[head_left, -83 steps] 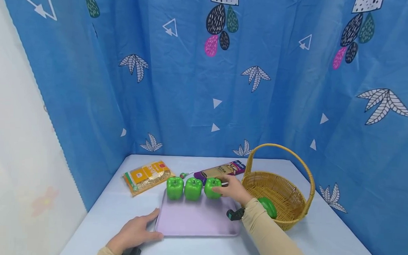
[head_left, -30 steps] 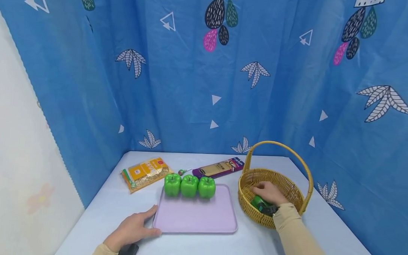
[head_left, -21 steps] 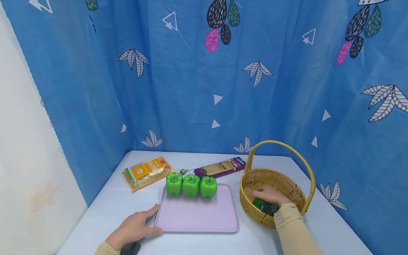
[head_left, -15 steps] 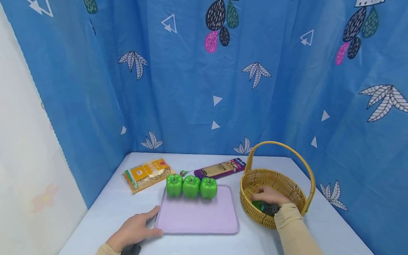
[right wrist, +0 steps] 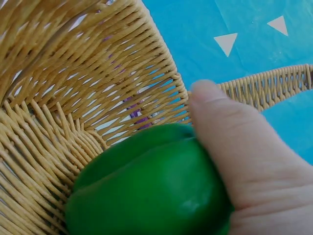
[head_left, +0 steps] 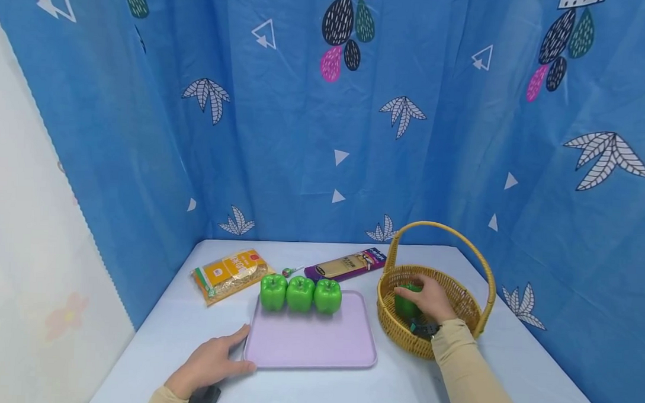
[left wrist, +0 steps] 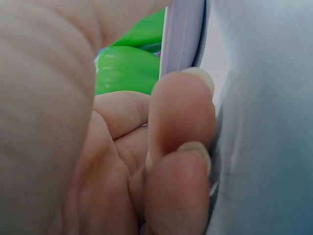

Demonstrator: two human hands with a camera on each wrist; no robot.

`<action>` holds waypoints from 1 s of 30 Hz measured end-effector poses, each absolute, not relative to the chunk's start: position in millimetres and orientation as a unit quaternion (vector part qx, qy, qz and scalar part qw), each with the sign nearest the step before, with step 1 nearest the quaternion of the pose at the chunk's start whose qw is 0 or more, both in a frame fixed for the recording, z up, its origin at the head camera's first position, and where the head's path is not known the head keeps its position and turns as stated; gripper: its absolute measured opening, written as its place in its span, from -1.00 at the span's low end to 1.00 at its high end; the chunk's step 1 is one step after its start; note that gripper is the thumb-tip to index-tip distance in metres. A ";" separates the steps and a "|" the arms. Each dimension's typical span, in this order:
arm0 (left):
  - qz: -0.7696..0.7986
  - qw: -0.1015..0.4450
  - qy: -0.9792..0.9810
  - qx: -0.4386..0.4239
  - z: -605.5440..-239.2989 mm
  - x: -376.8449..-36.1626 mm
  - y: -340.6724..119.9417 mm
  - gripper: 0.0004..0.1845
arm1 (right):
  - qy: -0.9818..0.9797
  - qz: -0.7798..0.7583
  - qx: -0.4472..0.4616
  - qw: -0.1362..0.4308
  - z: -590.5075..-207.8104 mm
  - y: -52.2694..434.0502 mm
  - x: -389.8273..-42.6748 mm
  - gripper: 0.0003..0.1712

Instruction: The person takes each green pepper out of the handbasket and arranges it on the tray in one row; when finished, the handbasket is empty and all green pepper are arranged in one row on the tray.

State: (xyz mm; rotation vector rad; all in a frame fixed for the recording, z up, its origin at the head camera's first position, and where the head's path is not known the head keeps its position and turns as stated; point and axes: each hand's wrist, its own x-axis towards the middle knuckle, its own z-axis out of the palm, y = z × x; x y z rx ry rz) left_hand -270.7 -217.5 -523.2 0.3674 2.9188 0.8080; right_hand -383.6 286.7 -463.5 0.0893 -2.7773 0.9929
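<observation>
Head view: your right hand [head_left: 430,297] gripped a green pepper [head_left: 406,302] inside the wicker basket [head_left: 458,289], right of the tray [head_left: 312,346]; your left hand [head_left: 210,363] lay flat, fingers relaxed, at the tray's near-left corner.

Yellow noodle packet [head_left: 231,275] at table's [head_left: 305,396] far left; lollipop [head_left: 289,272] beside purple box [head_left: 347,265]; blue patterned curtain [head_left: 326,107] behind

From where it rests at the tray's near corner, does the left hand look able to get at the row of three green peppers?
Probably yes. The left hand rests flat against the near left corner of the tray, and the three green peppers stand along its far edge. Only bare tray surface lies between them, and nothing stands in the way.
</observation>
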 end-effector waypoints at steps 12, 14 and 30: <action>0.271 0.049 0.954 0.121 -527.1 -272.1 -218.2 0.05 | -0.950 0.303 0.055 0.061 -464.0 284.6 -378.3 -0.16; 0.271 0.046 0.953 0.124 -527.1 -272.3 -218.1 0.05 | -0.955 0.285 0.053 0.053 -463.8 283.8 -377.9 -0.19; 0.274 0.050 0.953 0.120 -526.4 -272.4 -217.7 0.04 | -0.948 0.304 0.053 0.083 -467.4 285.6 -379.6 -0.07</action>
